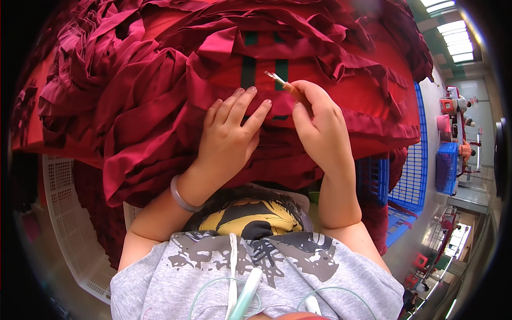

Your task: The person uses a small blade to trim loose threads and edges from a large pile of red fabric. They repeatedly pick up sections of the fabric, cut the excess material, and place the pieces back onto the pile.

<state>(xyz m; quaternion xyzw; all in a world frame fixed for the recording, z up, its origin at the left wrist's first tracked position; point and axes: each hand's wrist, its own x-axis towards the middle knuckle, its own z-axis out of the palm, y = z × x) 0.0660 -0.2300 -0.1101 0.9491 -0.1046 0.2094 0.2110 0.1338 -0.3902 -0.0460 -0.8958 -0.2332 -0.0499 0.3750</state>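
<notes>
fabric: big heap of dark red cloth (160, 106), all bunched up and folded over itself, filling most of the upper view

top piece: a flatter red panel (298, 80) with dark green strips on it, lying on top of the heap, pressed flat under the left hand (229, 133)

tool: small snips (282, 82) with an orange handle and pale metal tips, tilted up-left, tips just over the green strips, pinched in the right hand (314, 117)

Quantities in view: two hands, left (229, 136) and right (318, 125); one small cutting tool (280, 81); one bracelet (181, 196); one heap of red cloth (133, 90); one white crate (72, 224); two blue crates (410, 160) (447, 166).
</notes>
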